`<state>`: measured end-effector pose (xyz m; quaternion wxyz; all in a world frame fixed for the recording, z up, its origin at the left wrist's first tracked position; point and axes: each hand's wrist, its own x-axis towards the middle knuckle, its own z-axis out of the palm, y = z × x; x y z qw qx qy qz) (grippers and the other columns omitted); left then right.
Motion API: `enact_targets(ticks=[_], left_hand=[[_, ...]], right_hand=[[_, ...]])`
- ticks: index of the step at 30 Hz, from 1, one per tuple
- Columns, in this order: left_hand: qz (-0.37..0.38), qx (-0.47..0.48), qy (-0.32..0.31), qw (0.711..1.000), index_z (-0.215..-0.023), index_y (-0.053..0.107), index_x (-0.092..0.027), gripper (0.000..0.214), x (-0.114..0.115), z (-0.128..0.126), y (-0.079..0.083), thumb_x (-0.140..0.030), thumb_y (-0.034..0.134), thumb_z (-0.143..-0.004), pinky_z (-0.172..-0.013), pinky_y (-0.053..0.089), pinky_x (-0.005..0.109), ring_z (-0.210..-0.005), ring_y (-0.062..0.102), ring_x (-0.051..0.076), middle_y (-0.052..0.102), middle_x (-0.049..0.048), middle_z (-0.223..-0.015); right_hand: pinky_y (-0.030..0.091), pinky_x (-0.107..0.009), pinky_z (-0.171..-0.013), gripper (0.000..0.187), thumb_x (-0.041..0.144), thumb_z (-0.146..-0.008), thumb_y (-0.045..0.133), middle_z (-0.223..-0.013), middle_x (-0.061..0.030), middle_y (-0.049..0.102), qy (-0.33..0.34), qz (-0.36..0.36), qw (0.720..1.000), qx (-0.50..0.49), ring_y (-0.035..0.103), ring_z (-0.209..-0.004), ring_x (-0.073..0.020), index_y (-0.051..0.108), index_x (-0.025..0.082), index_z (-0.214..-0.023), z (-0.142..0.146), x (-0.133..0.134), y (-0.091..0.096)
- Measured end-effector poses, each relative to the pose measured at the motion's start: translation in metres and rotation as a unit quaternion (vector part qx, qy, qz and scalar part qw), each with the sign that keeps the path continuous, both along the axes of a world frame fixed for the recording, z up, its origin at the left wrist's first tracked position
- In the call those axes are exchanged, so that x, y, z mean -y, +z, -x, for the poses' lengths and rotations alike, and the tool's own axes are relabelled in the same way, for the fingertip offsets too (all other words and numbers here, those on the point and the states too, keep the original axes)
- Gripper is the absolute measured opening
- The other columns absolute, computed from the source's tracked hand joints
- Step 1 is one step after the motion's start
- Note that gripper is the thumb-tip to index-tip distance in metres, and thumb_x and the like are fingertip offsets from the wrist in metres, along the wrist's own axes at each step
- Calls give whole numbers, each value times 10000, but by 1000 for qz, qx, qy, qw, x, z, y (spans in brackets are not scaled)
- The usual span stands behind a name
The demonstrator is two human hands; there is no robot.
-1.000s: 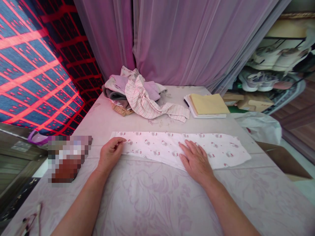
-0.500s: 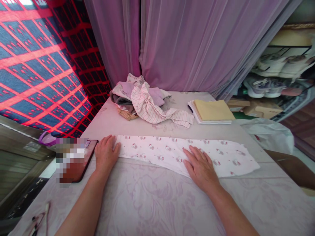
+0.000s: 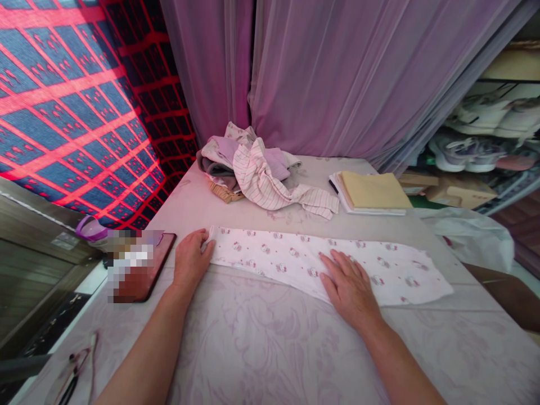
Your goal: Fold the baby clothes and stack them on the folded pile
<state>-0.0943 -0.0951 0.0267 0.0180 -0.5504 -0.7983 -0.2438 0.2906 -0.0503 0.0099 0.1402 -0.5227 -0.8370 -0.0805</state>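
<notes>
A pair of white trousers with a small red-and-grey cartoon print lies folded lengthwise across the table, its narrow end to the left and wide end to the right. At the narrow end, my left hand has its fingers curled and closed on the hem edge; the fingertips are partly hidden. Flat on the wider part rests my right hand, fingers spread, pressing on the cloth without gripping it.
Behind the trousers, a heap of clothes spills from a wicker basket. Yellow and white papers lie at the back right. Left of my left hand is a phone; glasses lie nearer. Shoes fill a rack at right.
My left hand's fingers have curled in from lying flat and closed on the trouser hem. My right hand stays flat on the cloth. The whole view has shifted slightly.
</notes>
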Motion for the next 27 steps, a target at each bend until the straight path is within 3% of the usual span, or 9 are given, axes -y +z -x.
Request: enact_targets(ticks=[4,8,11,17,22,27], left_hand=[[15,17,40,999,-931,589,-220,262,1,-6,9,-436,461,-854,-690,432,318,-777,623,236,660,41,-758],[13,40,67,997,-1087,559,-213,339,2,-9,13,-443,490,-847,-627,396,286,-716,631,211,657,11,-752],[10,39,70,997,-1164,536,-208,396,2,-9,12,-441,507,-845,-626,393,279,-707,636,201,662,0,-752],[34,7,57,998,-1197,562,-194,403,3,-9,13,-411,482,-867,-699,428,322,-792,654,241,690,41,-811],[43,-9,41,998,-1198,573,-189,370,2,-11,13,-337,460,-878,-771,434,365,-880,646,267,708,84,-948],[42,-16,36,998,-1174,589,-199,340,3,-12,10,-319,475,-877,-783,426,374,-919,630,273,703,88,-1001]], right_hand=[[351,-488,-1048,385,320,-938,398,-1354,-100,552,46,-5,999,-23,486,-1244,-264,610,243,-1251,14,9,17],[461,-331,-912,307,251,-935,428,-1150,-57,662,142,51,984,-93,589,-1043,-189,692,258,-1091,58,19,44],[473,-278,-800,258,208,-918,473,-973,-26,684,189,94,969,-126,602,-889,-156,713,269,-990,101,21,54],[441,-266,-738,189,193,-880,556,-851,-4,655,221,136,959,-110,573,-821,-147,720,269,-932,154,21,42],[435,-266,-738,221,140,-850,548,-882,-17,643,225,117,957,-137,550,-834,-155,728,255,-910,156,26,27],[440,-274,-730,246,122,-831,527,-874,-20,647,234,111,955,-144,558,-828,-164,723,254,-901,155,26,25]])
